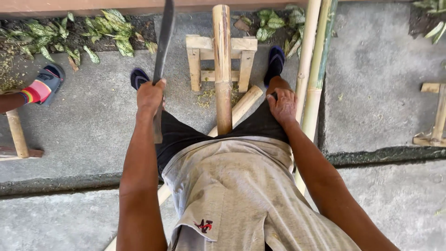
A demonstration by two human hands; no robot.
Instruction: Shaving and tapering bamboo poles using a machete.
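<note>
Head cam: left hand [150, 95] is gripping a machete [163, 46] tight, blade pointing far; right hand [282, 106] is lying spread on the knee, near the upright bamboo pole [222, 60].

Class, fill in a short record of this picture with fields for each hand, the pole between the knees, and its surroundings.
left hand: grips long dark machete blade, raised
right hand: rests on own knee
thick tan bamboo pole: lies on small pale wooden stand
thin bamboo canes: beside right leg
ground: grey concrete floor

Outdoor bamboo-working yard: concrete floor [371, 93], bamboo poles [312, 69].
</note>
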